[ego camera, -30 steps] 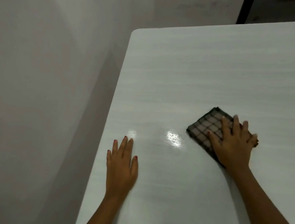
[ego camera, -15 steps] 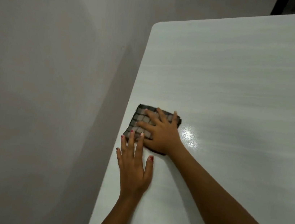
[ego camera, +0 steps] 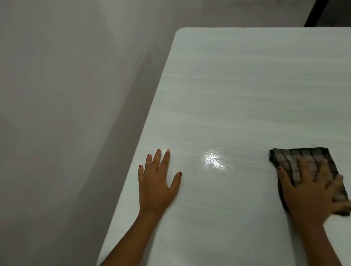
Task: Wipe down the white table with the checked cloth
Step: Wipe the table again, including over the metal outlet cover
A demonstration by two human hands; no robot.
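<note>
We see the left hand (ego camera: 158, 184) palm-down on the white table (ego camera: 244, 86), close to its left edge, fingers straight and slightly spread, holding nothing. The right hand (ego camera: 310, 196) presses flat with splayed fingers on the folded checked cloth (ego camera: 290, 159), toward the table's right side. The cloth's long axis runs far-to-near across the table, slanting right, and its near end is blurred.

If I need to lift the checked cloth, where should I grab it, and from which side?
Probably pinch its far left corner, coming from the left. The cloth lies folded flat on the table, and the right hand presses flat over its near half, so that end is bare.
</note>
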